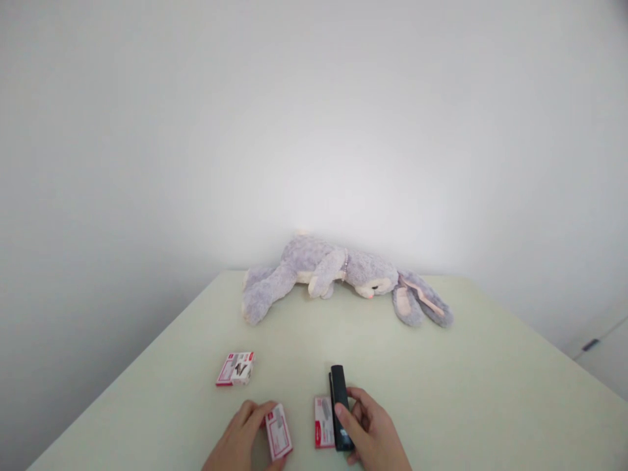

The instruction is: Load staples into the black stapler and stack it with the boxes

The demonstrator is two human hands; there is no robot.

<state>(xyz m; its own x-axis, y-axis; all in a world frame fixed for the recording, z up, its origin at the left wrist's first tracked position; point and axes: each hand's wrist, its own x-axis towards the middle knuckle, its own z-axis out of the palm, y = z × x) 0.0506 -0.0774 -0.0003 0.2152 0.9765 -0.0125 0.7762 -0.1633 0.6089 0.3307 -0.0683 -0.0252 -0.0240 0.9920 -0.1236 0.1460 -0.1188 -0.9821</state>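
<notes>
**Ana:** Stapler first: the black, slim plastic stapler [339, 405] lies on the pale green table [466, 366] at the lower centre of the frame, right of the midline. Where does it sit against the hands?

**Ben:** Under the right hand [370, 428]. The fingers curl over its near end from the right side, with the thumb on top, so that hand is closed around it. The far end pokes out bare toward the top of the frame.

**Ana:** And its long axis?

**Ben:** It runs almost straight away from the person, near end low in the frame, far end higher, tilted only slightly left. Touching its left edge, a flat red and white cardboard staple box [323, 422] lies parallel to it.

**Ana:** What about the left hand [240, 438]?

**Ben:** It is at the bottom of the frame, left of centre, with its fingertips pinching a second small red and white staple box [279, 432] that stands tilted on an edge. So both hands are occupied. The right hand is plainly the nearer one to the stapler; the left is apart from it, with the flat box between them.

**Ana:** Anything else on the table?

**Ben:** A third red and white box [236, 368] lies alone further up and left, and a lilac plush rabbit [338, 275] is sprawled along the far edge, against the white wall.
</notes>
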